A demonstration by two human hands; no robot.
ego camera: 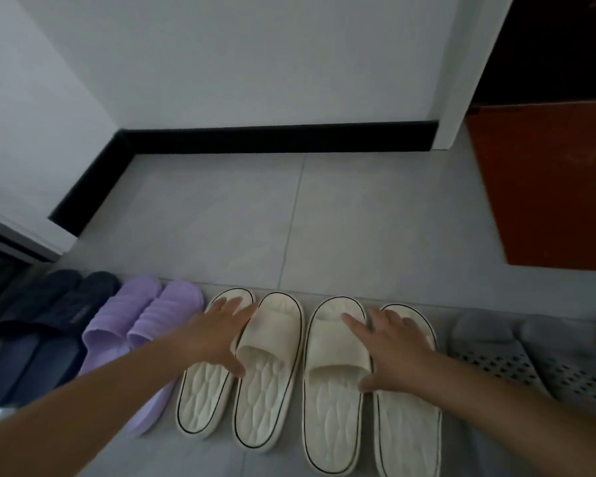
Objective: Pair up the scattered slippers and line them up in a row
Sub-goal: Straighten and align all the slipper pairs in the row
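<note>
Slippers stand in a row on the grey tile floor. From the left come a dark blue pair (42,325), a purple pair (135,325), two cream pairs and a grey perforated pair (516,352). My left hand (217,335) lies flat, fingers spread, over the strap of the leftmost cream slipper (200,404), its thumb touching the second cream slipper (272,370). My right hand (393,352) rests with spread fingers across the third cream slipper (334,383) and the fourth cream slipper (410,425). Neither hand is closed around a slipper.
A white wall with a black skirting board (276,137) runs behind the open floor. An orange-brown mat (547,187) lies at the right. A dark cabinet edge (0,256) stands at the far left, beside the blue slippers.
</note>
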